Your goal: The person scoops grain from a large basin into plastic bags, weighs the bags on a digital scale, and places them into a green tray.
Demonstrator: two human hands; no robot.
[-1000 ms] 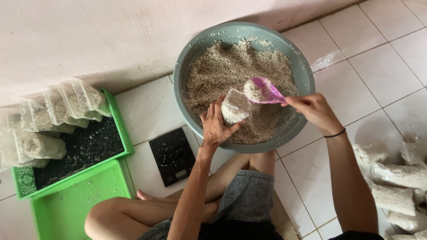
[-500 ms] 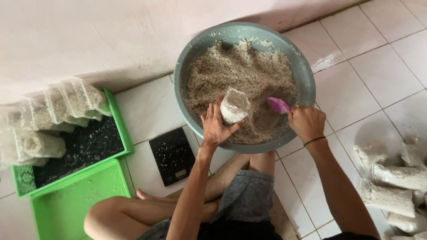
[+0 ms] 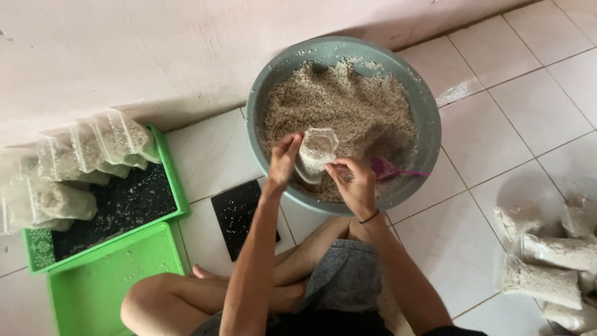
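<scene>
One grey basin (image 3: pixel 429 118) sits in the upper middle of the frame, heaped with pale grain (image 3: pixel 348 106). One small clear bag (image 3: pixel 316 152), partly filled, hangs over the grain near the basin's lower rim. One pink scoop (image 3: pixel 387 169) lies in the grain just right of the hands, nobody holding it.

The left hand (image 3: pixel 283 163) grips the bag's left edge, fingers narrowed and pinching the plastic. The right hand (image 3: pixel 353 180) holds the bag's lower right edge, fingers curled close on it, thumb against the plastic. Both hands keep the mouth of the bag open upward.

One black scale (image 3: pixel 236 214) lies on the tiles below the basin. Two green trays are at lower left: one (image 3: pixel 177 199) carries filled bags (image 3: pixel 93 149), roughly five or six, the exact count unclear where they overlap; the other (image 3: pixel 106 280) is bare. At the lower right edge about five more filled bags (image 3: pixel 547 261) lie on the floor.
</scene>
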